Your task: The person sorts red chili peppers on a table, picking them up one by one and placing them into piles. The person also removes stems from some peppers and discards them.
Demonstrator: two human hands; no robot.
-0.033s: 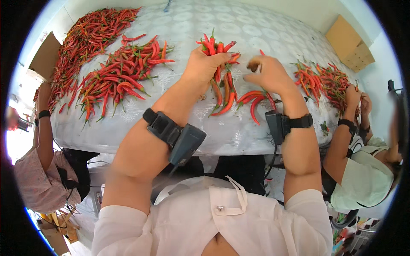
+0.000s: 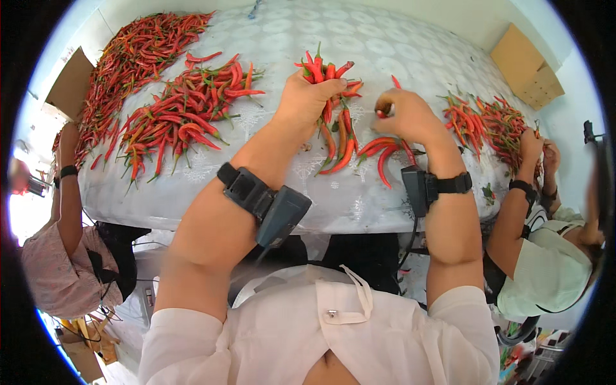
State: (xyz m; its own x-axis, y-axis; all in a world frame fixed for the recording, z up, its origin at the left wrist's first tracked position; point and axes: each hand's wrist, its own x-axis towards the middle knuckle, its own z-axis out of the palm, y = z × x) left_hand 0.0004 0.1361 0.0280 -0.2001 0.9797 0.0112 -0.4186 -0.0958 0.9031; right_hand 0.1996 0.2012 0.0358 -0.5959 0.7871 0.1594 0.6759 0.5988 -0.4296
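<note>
Your left grip [image 2: 308,96] is closed around a bunch of chilies [image 2: 318,69] above the middle of the tabletop [image 2: 282,199], thumb laid across it and pointing right. The pods are slender, glossy and bright red, some ends darker, with a green stem standing up at the top; just below your fist, longer curved pods [image 2: 346,144] shade from red to orange-brown. Your left forearm slants up and inward from the lower left. Your right forearm rises steeply, and the right grip [image 2: 410,117] bends in toward the bunch but stays apart from it, fingers curled toward the thumb. A bit of red shows at their tips; whether they pinch it, you cannot tell. Loose red chilies [image 2: 385,163] lie beside and below that hand, and a large heap [image 2: 173,119] spreads left of your left forearm.
</note>
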